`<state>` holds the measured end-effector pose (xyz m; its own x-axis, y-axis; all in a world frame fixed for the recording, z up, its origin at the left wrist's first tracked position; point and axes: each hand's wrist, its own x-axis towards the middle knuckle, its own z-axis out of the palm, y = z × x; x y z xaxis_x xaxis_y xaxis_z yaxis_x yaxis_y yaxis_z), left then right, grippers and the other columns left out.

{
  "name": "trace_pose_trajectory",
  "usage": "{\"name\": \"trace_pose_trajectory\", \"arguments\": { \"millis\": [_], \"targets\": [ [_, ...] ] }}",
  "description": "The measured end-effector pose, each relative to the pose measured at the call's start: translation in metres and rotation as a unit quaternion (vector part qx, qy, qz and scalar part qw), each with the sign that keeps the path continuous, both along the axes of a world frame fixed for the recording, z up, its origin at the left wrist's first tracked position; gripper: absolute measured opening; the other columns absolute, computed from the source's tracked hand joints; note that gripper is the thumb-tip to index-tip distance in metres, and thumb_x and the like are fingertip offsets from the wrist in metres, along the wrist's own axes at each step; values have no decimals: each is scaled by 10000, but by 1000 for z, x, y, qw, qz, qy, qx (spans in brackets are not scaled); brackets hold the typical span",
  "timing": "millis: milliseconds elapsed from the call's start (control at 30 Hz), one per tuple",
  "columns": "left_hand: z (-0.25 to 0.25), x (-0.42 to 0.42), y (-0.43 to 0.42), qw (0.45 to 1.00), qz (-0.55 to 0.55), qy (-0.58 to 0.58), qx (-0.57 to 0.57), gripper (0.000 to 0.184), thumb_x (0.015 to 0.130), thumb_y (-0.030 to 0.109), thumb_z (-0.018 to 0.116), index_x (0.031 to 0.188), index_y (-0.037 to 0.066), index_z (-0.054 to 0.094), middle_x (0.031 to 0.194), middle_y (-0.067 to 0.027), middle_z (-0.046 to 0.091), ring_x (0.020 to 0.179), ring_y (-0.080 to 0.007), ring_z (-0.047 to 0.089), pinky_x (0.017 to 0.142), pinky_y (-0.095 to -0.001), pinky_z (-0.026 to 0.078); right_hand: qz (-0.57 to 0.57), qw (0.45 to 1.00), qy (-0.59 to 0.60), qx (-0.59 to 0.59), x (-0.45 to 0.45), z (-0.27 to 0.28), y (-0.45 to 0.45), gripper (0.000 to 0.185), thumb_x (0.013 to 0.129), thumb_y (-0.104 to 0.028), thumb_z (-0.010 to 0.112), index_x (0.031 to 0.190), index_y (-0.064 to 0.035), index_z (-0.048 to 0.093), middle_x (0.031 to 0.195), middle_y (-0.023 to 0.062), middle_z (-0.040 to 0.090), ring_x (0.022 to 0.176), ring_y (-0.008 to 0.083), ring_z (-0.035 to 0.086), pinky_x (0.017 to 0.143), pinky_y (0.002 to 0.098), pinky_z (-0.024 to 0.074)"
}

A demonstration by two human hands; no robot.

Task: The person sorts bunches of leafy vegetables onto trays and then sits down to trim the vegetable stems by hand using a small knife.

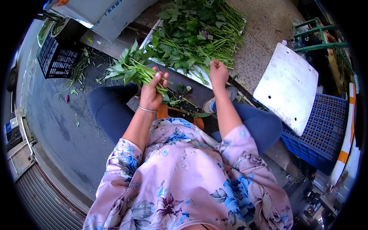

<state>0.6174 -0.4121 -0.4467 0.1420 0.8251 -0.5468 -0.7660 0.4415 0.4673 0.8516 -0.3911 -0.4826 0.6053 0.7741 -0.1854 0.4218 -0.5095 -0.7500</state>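
Observation:
My left hand [152, 92] is closed round a bunch of leafy greens [134, 71]; the leaves point left and the cut stems come out past my fingers. Over the near right edge of the pile, my right hand [219, 74] is closed with its fingertips pressed together. Whatever it pinches, if anything, is too small to make out. A large heap of the same leafy greens [195, 34] lies in front of me on a white board [197, 74], with its stems towards the right. Loose leaves and stems [180, 96] lie on the ground between my legs.
A black crate [59, 57] stands at the left with trimmings beside it, below a white box [111, 17]. To the right, a white foam lid [285, 86] leans on a blue crate [318, 126]. Behind it is a green metal frame [322, 36].

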Motion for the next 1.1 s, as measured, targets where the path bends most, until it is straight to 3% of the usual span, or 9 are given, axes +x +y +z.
{"name": "trace_pose_trajectory", "arguments": {
  "millis": [33,100,267,333,367,433,500,767,1100],
  "targets": [
    [3,3,-2,1000,-1,-2,-19,304,808,45,541,1090,84,433,872,-40,529,842,-176,569,614,-244,479,0,1000,0,2,10,-12,11,255,740,-288,609,913,-101,620,779,91,609,723,233,585,653,325,450],
    [-4,3,-8,999,-9,-17,-50,280,805,59,553,1065,96,455,839,-27,522,798,-155,555,585,-228,473,62,974,-199,-86,19,-33,23,252,722,-276,602,918,-118,618,909,132,584,820,285,574,685,372,458],
    [-12,-1,-16,996,-5,-35,-77,163,804,67,559,943,99,480,829,-23,536,763,-137,548,537,-209,460,126,959,-210,-144,29,-44,32,218,693,-268,634,836,-104,631,842,118,599,783,281,582,679,376,460],
    [-11,0,-14,995,-23,-42,-89,117,808,59,550,879,102,469,849,-33,555,743,-135,552,518,-206,453,170,976,-91,-105,29,-21,26,191,695,-251,620,818,-106,635,703,103,604,701,289,594,609,372,459],
    [-14,2,-13,994,-25,-51,-88,124,810,52,543,883,109,460,877,-49,569,727,-142,559,510,-207,452,174,984,-26,-43,28,-17,20,161,683,-212,650,757,-70,635,547,55,567,539,205,566,509,302,429],
    [-16,8,-14,994,-32,-56,-92,106,817,69,541,885,115,474,885,-44,573,731,-137,564,510,-194,454,116,965,232,-39,12,25,-6,166,723,-160,645,797,-16,609,579,13,550,482,82,486,449,212,370],
    [-15,15,-18,991,-44,-67,-104,93,821,78,538,885,123,488,915,-42,577,746,-132,565,511,-188,456,73,941,327,-56,-5,62,-38,145,733,-131,647,815,-21,601,601,-11,537,456,36,431,419,166,317],
    [18,34,-25,991,-74,-87,-72,142,788,61,581,871,111,478,912,-63,584,734,-144,561,524,-220,451,76,942,323,46,-34,56,-74,175,688,-108,697,812,-15,615,654,-12,565,519,39,445,467,173,359],
    [23,33,-31,995,-43,-67,-55,205,757,21,600,893,92,464,891,-69,588,701,-148,558,515,-224,444,87,931,352,40,-50,43,-87,176,689,-95,695,826,-18,615,675,-7,576,533,40,458,474,174,366]
  ]
}}
